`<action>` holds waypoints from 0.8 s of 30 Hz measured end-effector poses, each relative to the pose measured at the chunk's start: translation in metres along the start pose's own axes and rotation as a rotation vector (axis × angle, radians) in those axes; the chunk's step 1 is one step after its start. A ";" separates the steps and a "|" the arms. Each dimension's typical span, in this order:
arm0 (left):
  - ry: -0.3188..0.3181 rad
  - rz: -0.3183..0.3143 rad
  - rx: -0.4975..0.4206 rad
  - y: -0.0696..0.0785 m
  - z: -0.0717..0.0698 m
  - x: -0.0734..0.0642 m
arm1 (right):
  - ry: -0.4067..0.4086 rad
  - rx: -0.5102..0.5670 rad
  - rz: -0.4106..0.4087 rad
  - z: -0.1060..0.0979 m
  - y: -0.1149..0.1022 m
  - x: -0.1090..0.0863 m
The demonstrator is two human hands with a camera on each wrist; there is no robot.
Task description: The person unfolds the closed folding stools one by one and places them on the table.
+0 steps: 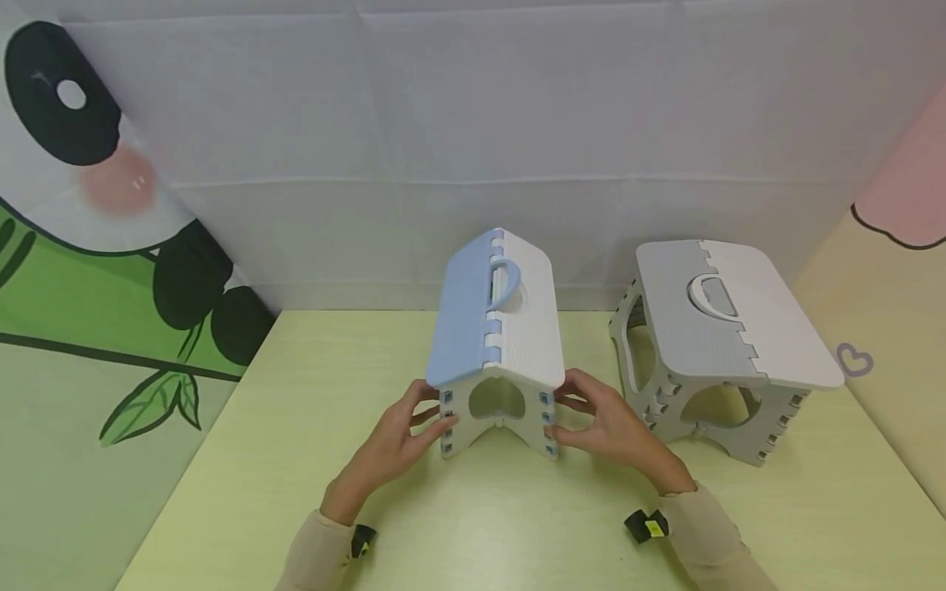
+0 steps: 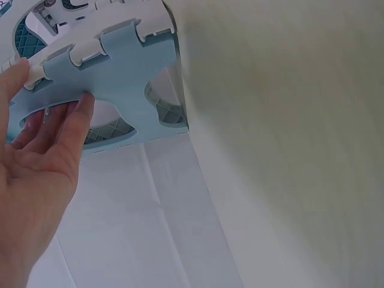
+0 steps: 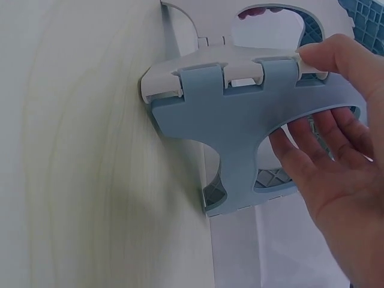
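A blue-and-white folding stool (image 1: 461, 320) stands on the table, partly folded, its two seat panels sloping down from a raised middle ridge with a blue handle (image 1: 508, 286). My left hand (image 1: 395, 439) grips the left front leg edge. In the left wrist view, the thumb lies on the white hinge and the fingers reach into the opening of the blue side panel (image 2: 129, 72). My right hand (image 1: 609, 427) holds the right front leg edge the same way; the right wrist view shows its fingers inside the blue panel's (image 3: 225, 111) cutout.
A second folding stool (image 1: 680, 328), grey and white, stands unfolded with a flat seat at the right, close to my right hand. A white cloth wall (image 1: 369, 164) rises behind the table (image 1: 332, 361). Cartoon-printed panels (image 1: 96, 312) flank both sides.
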State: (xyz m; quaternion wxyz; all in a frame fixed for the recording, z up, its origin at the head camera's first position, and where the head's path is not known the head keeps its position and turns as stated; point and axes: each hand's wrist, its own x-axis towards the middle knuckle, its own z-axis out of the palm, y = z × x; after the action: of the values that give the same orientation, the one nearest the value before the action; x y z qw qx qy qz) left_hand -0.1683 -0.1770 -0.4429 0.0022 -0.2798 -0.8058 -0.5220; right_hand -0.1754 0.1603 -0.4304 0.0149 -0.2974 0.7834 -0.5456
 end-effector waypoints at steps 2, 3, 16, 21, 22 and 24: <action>0.000 0.005 0.002 0.000 -0.001 0.000 | 0.000 -0.003 -0.001 0.000 0.000 0.000; 0.000 0.012 0.003 0.000 -0.001 0.000 | 0.000 -0.002 -0.002 -0.001 0.001 0.000; -0.006 0.030 0.001 -0.002 -0.003 0.000 | -0.013 0.000 0.013 -0.004 0.003 -0.001; -0.005 0.026 0.001 -0.002 -0.004 0.000 | -0.019 -0.005 0.008 -0.004 0.003 -0.001; -0.004 0.027 0.002 -0.002 -0.004 0.000 | -0.020 -0.005 0.006 -0.005 0.003 -0.001; -0.005 0.027 0.000 -0.002 -0.004 0.000 | -0.023 -0.003 0.001 -0.005 0.004 -0.001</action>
State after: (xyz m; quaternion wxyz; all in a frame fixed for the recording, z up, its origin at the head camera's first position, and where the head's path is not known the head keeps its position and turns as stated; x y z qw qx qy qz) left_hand -0.1702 -0.1808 -0.4429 0.0072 -0.2921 -0.8018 -0.5213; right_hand -0.1779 0.1658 -0.4318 0.0238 -0.3031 0.7842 -0.5409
